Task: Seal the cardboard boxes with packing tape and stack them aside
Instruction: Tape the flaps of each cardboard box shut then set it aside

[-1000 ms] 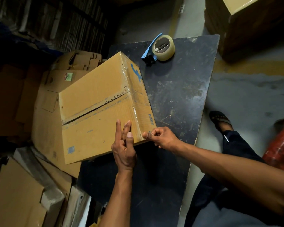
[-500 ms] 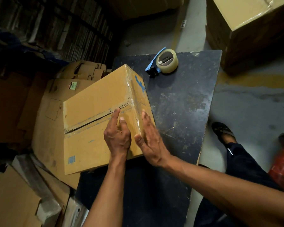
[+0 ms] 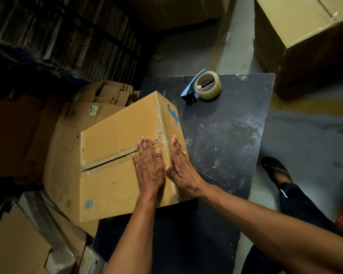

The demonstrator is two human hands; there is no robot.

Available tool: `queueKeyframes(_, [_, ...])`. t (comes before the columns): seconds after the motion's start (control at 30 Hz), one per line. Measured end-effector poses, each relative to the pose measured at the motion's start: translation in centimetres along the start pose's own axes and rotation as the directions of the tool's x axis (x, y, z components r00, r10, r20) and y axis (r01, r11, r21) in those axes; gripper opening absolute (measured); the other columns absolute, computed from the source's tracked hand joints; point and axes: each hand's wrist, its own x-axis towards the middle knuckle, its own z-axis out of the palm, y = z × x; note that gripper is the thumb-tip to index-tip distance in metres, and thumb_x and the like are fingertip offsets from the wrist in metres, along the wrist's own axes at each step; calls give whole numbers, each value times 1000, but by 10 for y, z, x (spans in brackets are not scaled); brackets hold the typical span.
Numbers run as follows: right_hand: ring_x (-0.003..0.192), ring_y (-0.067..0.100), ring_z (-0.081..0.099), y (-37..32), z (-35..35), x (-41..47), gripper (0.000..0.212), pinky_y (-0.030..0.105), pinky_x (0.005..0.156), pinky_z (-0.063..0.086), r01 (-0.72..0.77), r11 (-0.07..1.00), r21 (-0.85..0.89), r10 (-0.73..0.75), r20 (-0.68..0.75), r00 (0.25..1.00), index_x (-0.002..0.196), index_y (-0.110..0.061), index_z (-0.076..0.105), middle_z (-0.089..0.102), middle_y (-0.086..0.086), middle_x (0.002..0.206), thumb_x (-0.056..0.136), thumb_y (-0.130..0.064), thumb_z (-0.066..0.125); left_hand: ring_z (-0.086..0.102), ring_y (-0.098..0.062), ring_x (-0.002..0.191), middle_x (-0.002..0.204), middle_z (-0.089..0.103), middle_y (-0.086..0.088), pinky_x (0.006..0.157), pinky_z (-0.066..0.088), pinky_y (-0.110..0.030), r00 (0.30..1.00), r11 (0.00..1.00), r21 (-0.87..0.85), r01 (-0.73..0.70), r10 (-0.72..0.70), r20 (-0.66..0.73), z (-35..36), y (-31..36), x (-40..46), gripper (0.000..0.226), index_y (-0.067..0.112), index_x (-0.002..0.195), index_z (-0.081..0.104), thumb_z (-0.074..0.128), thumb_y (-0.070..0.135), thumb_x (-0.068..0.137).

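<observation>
A: How do the fingers lie?

B: On the left hand the fingers are stretched out flat and slightly spread, palm down on the top face of the cardboard box, with their tips over the right end of the flap seam. They grasp nothing; they only press. The right hand is just as open, its fingers straight and close together, laid against the box's right side along the upper edge, where a shiny strip of clear tape wraps over the corner. The two thumbs nearly meet at that edge.

A: And the box itself?

B: It sits on the left part of a dark, scuffed table, its left side hanging past the table's edge above a heap of flattened cartons. The seam across the top shows a dark open gap for most of its length. A blue mark is printed on the right side.

A: Where is the tape?

B: A tape dispenser, blue-handled with a clear roll, rests at the table's far edge, well apart from both hands. Beyond, a larger box stands on the floor, and the person's sandalled foot shows to the right of the table.
</observation>
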Motion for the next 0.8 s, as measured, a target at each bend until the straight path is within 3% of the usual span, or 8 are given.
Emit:
queueKeyframes(0.17, [156,7,-20,-8,24,18,102,48,126,-11,-77,992,96,87,-101,991,162,-21,-17,-25,-8,169,87,-87,0,-5,-11,159,171,3,7,129,-5,-45,999,1000,30,-9,8,48,0,-3,3,69,27,163,11,17,60,103])
queueKeyframes(0.33, [152,2,-27,32,6,0,107,58,127,-2,-314,949,8,314,10,949,159,-33,-17,-29,-14,165,75,-98,-6,-1,-9,158,171,6,8,130,-3,-47,998,999,27,33,-34,44,-3,3,-1,66,26,164,16,19,54,104])
queueKeyframes(0.5, [154,0,-18,-13,-21,57,108,41,129,-3,-107,989,99,120,-138,983,163,-20,-12,-20,-5,170,84,-91,3,0,-9,159,170,4,9,130,-3,-44,998,998,47,38,-40,41,2,4,3,73,25,164,15,11,58,100])
queueKeyframes(0.67, [156,7,-16,-12,-19,109,108,57,127,3,-43,999,-28,41,-81,996,164,-19,-11,-18,-3,171,85,-90,3,1,-12,160,172,9,5,130,-2,-44,999,999,42,11,-13,34,2,-2,2,67,24,165,19,23,42,101])
queueKeyframes(0.8, [156,7,-19,-1,-17,109,105,58,127,1,-23,997,-72,18,-61,998,163,-19,-14,-22,-5,170,87,-88,4,0,-12,160,172,7,4,130,-3,-44,998,999,43,25,-27,52,1,3,2,66,22,166,17,24,39,102])
